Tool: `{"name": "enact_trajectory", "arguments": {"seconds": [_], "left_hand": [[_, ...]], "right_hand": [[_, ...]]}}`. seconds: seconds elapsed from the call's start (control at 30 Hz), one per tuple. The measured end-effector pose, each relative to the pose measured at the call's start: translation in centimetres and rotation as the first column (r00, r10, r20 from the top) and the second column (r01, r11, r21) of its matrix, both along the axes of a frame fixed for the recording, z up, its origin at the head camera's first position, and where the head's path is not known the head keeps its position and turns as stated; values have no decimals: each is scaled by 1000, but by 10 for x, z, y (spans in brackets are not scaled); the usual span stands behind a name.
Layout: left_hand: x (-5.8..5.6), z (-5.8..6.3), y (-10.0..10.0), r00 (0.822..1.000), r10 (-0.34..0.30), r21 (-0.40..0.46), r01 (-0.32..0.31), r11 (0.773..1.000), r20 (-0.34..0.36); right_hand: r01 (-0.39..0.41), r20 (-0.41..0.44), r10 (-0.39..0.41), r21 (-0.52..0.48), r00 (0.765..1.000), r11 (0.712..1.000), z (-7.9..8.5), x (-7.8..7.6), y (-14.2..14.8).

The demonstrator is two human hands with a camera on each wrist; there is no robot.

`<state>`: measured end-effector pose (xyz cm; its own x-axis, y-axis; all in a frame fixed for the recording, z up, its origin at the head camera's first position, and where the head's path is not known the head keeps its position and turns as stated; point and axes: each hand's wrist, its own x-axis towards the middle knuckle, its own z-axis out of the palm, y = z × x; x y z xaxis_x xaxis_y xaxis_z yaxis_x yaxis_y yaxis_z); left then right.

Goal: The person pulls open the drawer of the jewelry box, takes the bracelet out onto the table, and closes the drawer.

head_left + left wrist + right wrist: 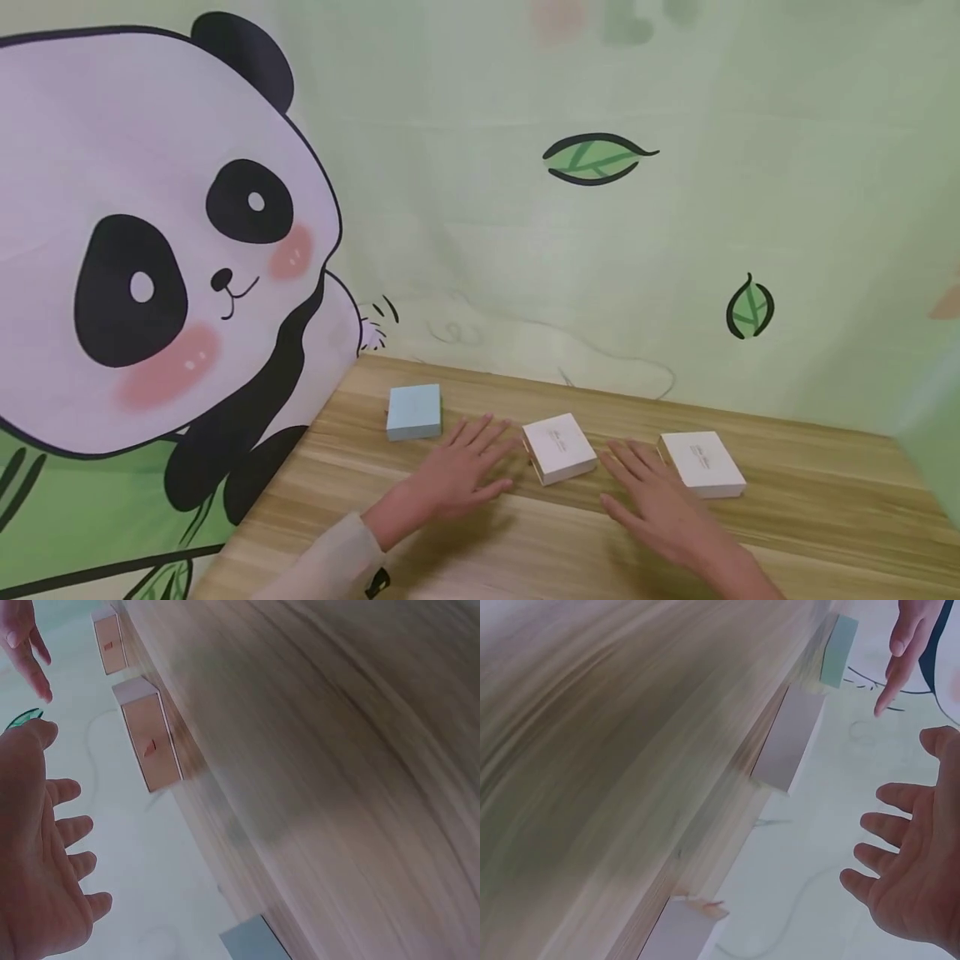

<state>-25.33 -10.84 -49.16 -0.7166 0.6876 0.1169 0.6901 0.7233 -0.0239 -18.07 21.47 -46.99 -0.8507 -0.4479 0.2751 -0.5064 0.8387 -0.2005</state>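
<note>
Both hands hover palm down over the wooden table, holding nothing. In the head view my left hand (461, 471) has its fingers spread, between a light blue box (414, 410) and a white box (558, 447) with small print on its lid. My right hand (656, 504) reaches between that middle box and another white box (702, 462) at the right. From the left wrist view, the middle box's side (152, 742) looks pinkish with a small tab. The right wrist view shows straight, parted fingers (889, 827) above the table.
The wooden table (540, 546) meets a pale green cloth backdrop (465, 208) behind the boxes. A large panda picture (142, 183) fills the left side. Printed leaves (596, 158) decorate the back cloth. A small black item (378, 582) hangs by the left sleeve.
</note>
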Motion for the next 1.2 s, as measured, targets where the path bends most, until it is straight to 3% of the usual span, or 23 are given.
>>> {"name": "enact_trajectory", "arguments": {"seconds": [0.57, 1.2], "left_hand": [[-10, -4, -22, 998, 61, 39, -62, 997, 21], [-12, -13, -45, 996, 89, 72, -88, 994, -2]], "right_hand": [[-76, 10, 76, -35, 997, 997, -7, -13, -33], [-180, 152, 189, -68, 970, 981, -10, -25, -88]]}}
